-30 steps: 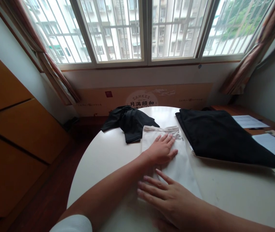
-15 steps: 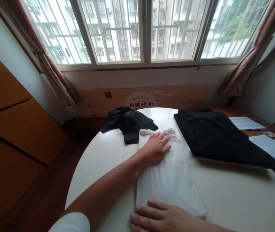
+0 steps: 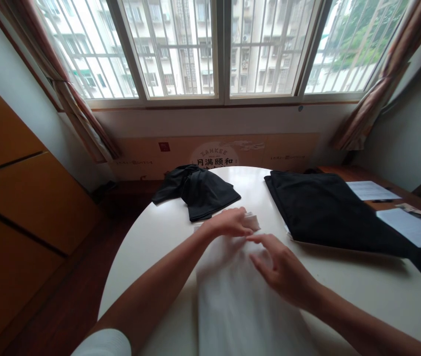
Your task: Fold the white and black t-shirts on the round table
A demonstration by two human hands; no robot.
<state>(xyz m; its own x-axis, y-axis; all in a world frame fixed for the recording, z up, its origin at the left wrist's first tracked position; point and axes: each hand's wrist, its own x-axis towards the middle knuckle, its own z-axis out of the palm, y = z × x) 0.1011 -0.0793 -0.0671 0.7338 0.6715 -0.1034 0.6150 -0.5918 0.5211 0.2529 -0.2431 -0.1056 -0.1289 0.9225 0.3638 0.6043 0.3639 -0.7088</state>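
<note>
White round table [image 3: 358, 291], lower centre: a white cloth garment [image 3: 243, 306] lies with its long axis running from you toward the window [image 3: 169, 49]. Your left hand [image 3: 225, 222] closes on its far end; your right hand [image 3: 282, 267], open and curved, sits nearer you, just above the cloth.
</note>
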